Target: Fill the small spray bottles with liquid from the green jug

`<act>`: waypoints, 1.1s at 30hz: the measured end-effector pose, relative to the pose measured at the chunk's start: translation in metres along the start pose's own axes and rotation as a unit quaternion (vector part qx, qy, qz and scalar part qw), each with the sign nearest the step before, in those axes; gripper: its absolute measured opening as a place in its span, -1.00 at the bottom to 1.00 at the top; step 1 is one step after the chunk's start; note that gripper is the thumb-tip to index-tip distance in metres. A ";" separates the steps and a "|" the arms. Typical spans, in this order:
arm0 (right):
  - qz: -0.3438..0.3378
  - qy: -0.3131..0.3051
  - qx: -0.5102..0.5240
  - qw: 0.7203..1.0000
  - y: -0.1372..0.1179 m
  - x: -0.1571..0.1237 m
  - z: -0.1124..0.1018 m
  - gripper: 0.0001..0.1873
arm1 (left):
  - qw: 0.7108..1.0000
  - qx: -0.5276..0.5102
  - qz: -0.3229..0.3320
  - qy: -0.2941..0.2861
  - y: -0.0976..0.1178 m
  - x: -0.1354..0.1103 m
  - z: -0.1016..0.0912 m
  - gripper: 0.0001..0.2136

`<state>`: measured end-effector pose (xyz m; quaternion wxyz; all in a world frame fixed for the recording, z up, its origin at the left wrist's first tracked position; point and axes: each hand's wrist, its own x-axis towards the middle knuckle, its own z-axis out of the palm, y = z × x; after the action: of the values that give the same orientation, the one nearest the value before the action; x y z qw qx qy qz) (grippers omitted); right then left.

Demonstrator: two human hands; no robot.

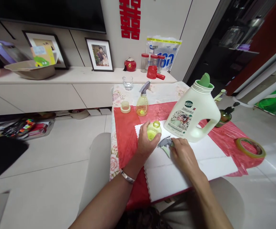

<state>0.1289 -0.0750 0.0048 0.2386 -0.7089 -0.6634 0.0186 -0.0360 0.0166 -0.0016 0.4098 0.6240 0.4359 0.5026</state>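
My left hand (pixel 146 140) is wrapped round a small yellow-tinted bottle (pixel 155 129) whose neck is uncovered. The bottle stands on a white sheet (pixel 168 178), with some yellowish liquid low inside. Just to its right, my right hand (pixel 182 151) grips a grey and pale green spray head (pixel 165 142) close to the sheet. Behind them rises a large pale green detergent jug (pixel 187 111) without its cap, a green spout (pixel 205 80) showing at its mouth. A second spray bottle (pixel 142 103) with a grey trigger head stands farther back, beside a pale cap (pixel 125 107).
A glass cup (pixel 127 83) sits at the table's far edge. On the right are a dark pump bottle (pixel 225 117) and a roll of tape (pixel 250 148) on red plastic (pixel 124 140). Behind the table, a cabinet (pixel 92 92) holds framed photos, jars and a bag.
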 end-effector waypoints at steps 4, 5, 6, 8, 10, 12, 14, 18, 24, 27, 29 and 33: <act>0.013 0.062 0.045 0.997 0.011 -0.011 -0.020 -0.64 | 1.000 0.028 0.013 0.004 -0.003 0.000 0.003 -0.31; 0.019 0.082 0.059 0.995 0.012 -0.014 -0.027 -0.61 | 0.999 0.034 0.014 0.008 -0.004 0.000 0.003 -0.31; 0.025 0.099 0.067 0.993 0.013 -0.016 -0.034 -0.58 | 0.999 0.039 0.013 0.013 -0.004 0.000 0.004 -0.30; 0.053 0.146 0.111 0.982 0.008 -0.017 -0.047 -0.53 | 0.999 0.046 0.010 0.023 -0.003 0.000 0.004 -0.31; 0.109 0.211 0.239 0.942 -0.002 -0.013 -0.060 -0.50 | 0.998 0.046 0.010 0.032 0.000 -0.001 0.004 -0.33; 0.163 0.272 0.411 0.855 -0.018 -0.005 -0.072 -0.44 | 0.999 0.038 0.018 0.032 0.003 -0.003 0.004 -0.34; 0.169 0.299 0.521 0.781 -0.034 0.007 -0.083 -0.48 | 0.999 0.025 0.030 0.013 0.006 -0.006 0.004 -0.33; 0.059 0.302 0.597 0.741 -0.060 0.033 -0.102 -0.73 | 0.997 0.012 0.032 -0.066 0.011 -0.012 0.005 -0.32; -0.051 0.301 0.603 0.737 -0.083 0.058 -0.110 -0.79 | 0.994 0.007 0.026 -0.105 0.009 -0.013 0.008 -0.30; -0.044 0.290 0.554 0.779 -0.090 0.068 -0.105 -0.80 | 0.994 0.006 0.025 -0.106 0.008 -0.012 0.008 -0.29; -0.047 0.278 0.544 0.791 -0.092 0.075 -0.099 -0.80 | 0.994 0.007 0.031 -0.104 0.008 -0.012 0.008 -0.29; -0.059 0.242 0.603 0.758 -0.094 0.088 -0.081 -0.80 | 0.994 0.008 0.045 -0.101 0.007 -0.013 0.007 -0.30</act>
<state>0.0793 -0.0166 0.1360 0.7698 -0.3583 -0.4760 0.2289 -0.0293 0.0016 0.0008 0.4238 0.6938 0.3679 0.4513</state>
